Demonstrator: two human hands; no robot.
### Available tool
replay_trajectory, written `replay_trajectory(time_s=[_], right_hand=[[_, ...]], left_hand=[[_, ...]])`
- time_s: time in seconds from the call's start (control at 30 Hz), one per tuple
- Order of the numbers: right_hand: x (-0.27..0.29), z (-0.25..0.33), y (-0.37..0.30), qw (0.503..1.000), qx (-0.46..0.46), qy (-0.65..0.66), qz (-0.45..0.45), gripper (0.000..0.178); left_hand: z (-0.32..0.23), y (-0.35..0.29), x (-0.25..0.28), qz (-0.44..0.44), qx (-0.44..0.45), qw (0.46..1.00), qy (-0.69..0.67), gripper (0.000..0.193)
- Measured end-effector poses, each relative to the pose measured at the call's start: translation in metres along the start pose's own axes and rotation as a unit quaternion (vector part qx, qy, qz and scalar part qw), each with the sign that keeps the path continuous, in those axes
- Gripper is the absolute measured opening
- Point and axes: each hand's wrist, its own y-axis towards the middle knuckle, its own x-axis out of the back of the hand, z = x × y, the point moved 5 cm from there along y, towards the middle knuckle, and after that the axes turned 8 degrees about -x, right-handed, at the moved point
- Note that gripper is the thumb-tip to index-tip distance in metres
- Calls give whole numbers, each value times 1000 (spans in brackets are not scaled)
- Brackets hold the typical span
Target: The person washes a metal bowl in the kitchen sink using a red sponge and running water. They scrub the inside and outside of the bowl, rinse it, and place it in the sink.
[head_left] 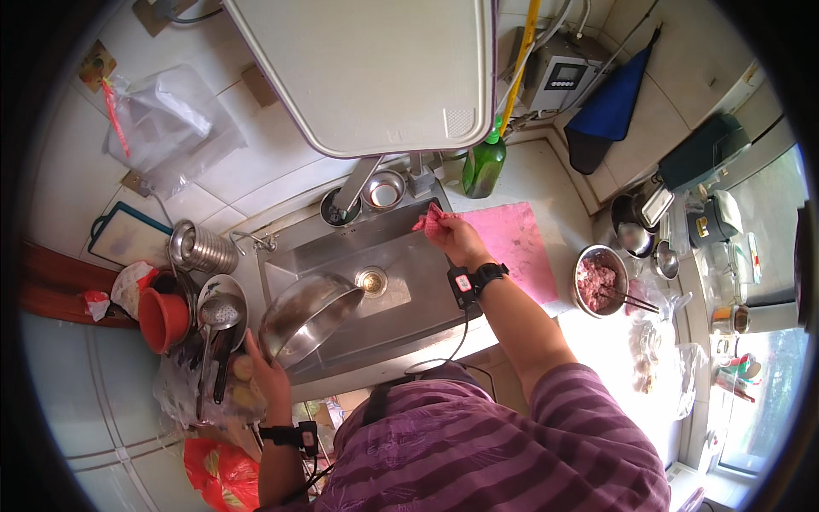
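A large steel basin (300, 309) is tilted on its side over the left part of the sink (405, 328). My left hand (270, 380) grips it by its lower left edge; part of the fingers is hidden behind the metal. My right hand (463, 243) is closed round a crumpled pink cloth (435, 220) at the sink's far right corner. Beside that hand, a flat pink sheet (519, 243) covers part of the counter. The sink's drain (372, 282) shows just right of the basin.
A bowl of minced meat (596, 282) with chopsticks stands on the right counter. A green bottle (485, 166) and two small steel bowls are behind the sink. At left are a red bowl (164, 320), a skimmer (221, 312) and bags. A white board (367, 77) hangs overhead.
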Motion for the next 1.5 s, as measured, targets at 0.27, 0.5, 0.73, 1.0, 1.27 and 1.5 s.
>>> replay_trajectory(time_s=[0.27, 0.5, 0.73, 1.0, 1.27, 1.5], right_hand=[[20, 11, 16, 991, 81, -88, -60, 18], [14, 16, 12, 985, -48, -64, -151, 27], [-1, 122, 34, 996, 66, 53, -4, 30], [-70, 168, 60, 951, 185, 231, 93, 25], [-75, 179, 69, 918, 211, 322, 93, 65], [-45, 179, 78, 984, 75, 145, -67, 80]], left_hand=[[7, 5, -3, 2, -23, 1000, 12, 64], [18, 3, -4, -21, -50, 998, -9, 68], [21, 7, -9, -6, -30, 999, 8, 74], [6, 3, -6, -18, -44, 999, -24, 64], [-12, 3, -4, 0, -26, 997, 66, 78], [-7, 1, -10, 10, -39, 997, 60, 76]])
